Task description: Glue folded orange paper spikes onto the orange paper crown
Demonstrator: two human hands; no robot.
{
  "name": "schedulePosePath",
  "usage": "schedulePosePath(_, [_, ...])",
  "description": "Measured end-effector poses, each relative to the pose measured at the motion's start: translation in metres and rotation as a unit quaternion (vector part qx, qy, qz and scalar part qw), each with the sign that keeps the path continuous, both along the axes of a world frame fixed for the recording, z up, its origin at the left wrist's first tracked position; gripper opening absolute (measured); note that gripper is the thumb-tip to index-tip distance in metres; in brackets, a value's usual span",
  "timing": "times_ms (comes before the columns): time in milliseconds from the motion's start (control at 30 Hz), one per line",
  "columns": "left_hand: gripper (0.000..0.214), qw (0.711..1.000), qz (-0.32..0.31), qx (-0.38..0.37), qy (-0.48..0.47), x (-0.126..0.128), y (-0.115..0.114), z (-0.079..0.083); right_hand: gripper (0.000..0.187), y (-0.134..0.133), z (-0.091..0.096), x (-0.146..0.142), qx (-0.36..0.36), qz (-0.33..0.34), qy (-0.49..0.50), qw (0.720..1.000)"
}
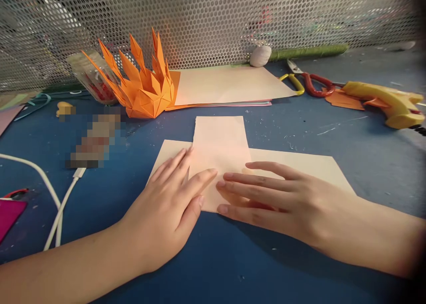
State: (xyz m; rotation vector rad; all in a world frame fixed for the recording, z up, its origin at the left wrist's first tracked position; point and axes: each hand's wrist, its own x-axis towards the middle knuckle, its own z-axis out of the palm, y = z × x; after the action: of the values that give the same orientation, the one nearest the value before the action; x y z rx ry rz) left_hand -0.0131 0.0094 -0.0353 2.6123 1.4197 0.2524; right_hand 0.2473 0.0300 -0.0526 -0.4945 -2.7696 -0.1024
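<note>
1. Centre of the frame: a narrow cream paper strip (219,133) lies lengthwise across a wider cream sheet (321,167) on the blue tabletop (233,273); whether they are joined cannot be told.
2. The left hand (161,211), left of centre, lies palm down, index finger apart from the other fingers, pinching nothing. It seems placed to steady the strip's left side.
3. The right hand (306,206) reaches in from the right, fingers extended, slightly apart and pointing left, with shadow beneath. It grips nothing, perhaps guiding or smoothing the strip; firm pressure cannot be confirmed.
4. Both forearms angle in from the lower corners, so the fingertips nearly meet over the strip.
</note>
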Motion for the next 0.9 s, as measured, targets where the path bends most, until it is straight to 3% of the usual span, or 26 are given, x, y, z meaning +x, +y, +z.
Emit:
schedulePosePath(267, [0.046, 1.0, 0.003, 0.007, -0.006, -0.003, 0.0, -0.004, 0.048, 0.011, 0.02, 0.003, 0.015, 0.049, -0.072, 0.996])
schedulePosePath(433, [0.048, 1.0, -0.028, -0.002, 0.012, -0.004, 0.004, -0.002, 0.051, 0.005, 0.012, 0.002, 0.03, 0.036, -0.059, 0.997])
schedulePosePath(633, [0.044, 1.0, -0.028, 0.011, 0.007, -0.003, 0.005, 0.005, 0.051, -0.006, 0.004, -0.003, -0.03, -0.013, -0.016, 0.999])
schedulePosePath(900, [0.046, 0.999, -0.026, 0.006, 0.021, -0.008, 0.003, 0.001, 0.055, 0.011, 0.025, 0.01, -0.08, 0.068, -0.052, 0.993])
